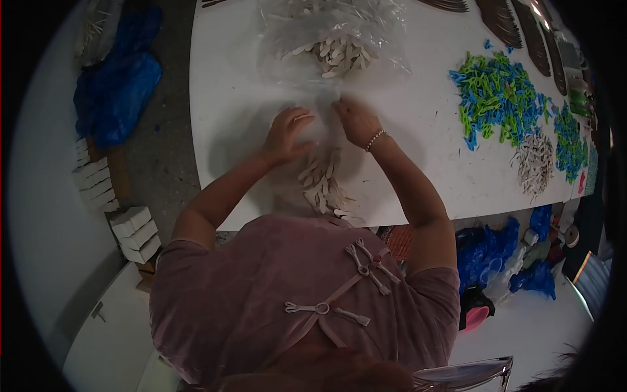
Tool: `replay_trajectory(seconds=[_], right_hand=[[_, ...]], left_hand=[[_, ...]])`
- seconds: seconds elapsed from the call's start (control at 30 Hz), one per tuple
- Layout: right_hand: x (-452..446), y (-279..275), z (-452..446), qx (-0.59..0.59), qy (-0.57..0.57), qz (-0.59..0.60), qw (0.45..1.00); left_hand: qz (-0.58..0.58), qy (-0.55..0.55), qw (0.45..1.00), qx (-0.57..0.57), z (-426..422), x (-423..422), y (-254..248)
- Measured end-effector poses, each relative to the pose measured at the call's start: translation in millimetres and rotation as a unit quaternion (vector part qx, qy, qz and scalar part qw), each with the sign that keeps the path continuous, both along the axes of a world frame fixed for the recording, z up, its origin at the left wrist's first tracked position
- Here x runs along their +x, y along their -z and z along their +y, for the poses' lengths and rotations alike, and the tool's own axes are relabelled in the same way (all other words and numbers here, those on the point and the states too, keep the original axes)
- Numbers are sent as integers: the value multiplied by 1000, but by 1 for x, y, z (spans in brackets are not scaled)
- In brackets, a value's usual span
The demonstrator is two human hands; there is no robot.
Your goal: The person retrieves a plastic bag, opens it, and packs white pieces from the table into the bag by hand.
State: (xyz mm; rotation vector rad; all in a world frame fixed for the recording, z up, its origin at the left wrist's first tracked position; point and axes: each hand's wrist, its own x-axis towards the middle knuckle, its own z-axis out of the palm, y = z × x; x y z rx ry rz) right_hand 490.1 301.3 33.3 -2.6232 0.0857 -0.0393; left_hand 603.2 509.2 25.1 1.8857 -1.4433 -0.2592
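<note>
Head view: the right hand (358, 124) is curled, its hold unclear; the left hand (286, 137) is loosely open, seemingly empty. Pale pieces (320, 185) lie just nearer, more inside the clear bag (385, 39) beyond. Gathering pieces seems underway, calling next for a light pinch.

Heaped green and blue clips (499, 98) on a table (431, 65) suggest a workshop.

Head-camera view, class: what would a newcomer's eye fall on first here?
Probably the large heap of green and blue clips, bright on the right side of the white table. Next, perhaps, the left hand and right hand near the middle, by a loose pile of pale flat pieces. Beyond the table's left edge, shiny blue plastic also stands out.
</note>
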Motion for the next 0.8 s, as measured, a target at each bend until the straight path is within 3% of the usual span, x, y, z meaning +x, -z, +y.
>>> replay_trajectory(seconds=[0.07, 0.13, 0.23, 0.3, 0.33, 0.4, 0.43, 0.5, 0.53, 0.6, 0.63, 0.7, 0.73, 0.8], right_hand=[[1, 10, -3, -91, 49, 60, 993], [-5, 5, -1, -100, 54, 110, 987], [-30, 9, 6, -106, 70, 139, 982], [-58, 11, 23, -44, 35, 198, 979], [-72, 5, 34, -45, 36, 200, 978], [-98, -9, 56, 128, 188, 177, 958], [-102, -11, 65, 127, 187, 179, 957], [-102, -11, 88, 80, 271, 158, 946], [-104, -5, 99, 80, 269, 157, 947], [-111, 2, 120, 119, 152, 137, 972], [-117, -2, 122, 120, 157, 137, 971], [-134, -19, 116, 101, 210, 81, 969], [-148, -30, 113, 100, 212, 84, 968], [-174, -47, 113, 71, 204, 208, 954]], left_hand=[[-33, -19, 997, 72, 24, -32, 4], [-70, -35, 987, 138, 39, -59, 9], [-38, 67, 984, 162, 54, -96, 14], [89, 207, 955, 194, 62, -113, 13], [90, 208, 955, 192, 68, -115, 11], [9, 85, 987, 135, 82, -112, 9], [12, 84, 987, 134, 85, -112, 8], [-39, 57, 969, 238, 85, -108, 8], [-39, 56, 969, 239, 79, -110, 17], [-224, 15, 957, 183, 59, -117, 34], [-224, 20, 957, 183, 57, -116, 33], [-50, 40, 994, 87, 48, -113, 24], [-47, 42, 994, 86, 48, -110, 18], [-46, 119, 983, 129, 53, -102, 9]])
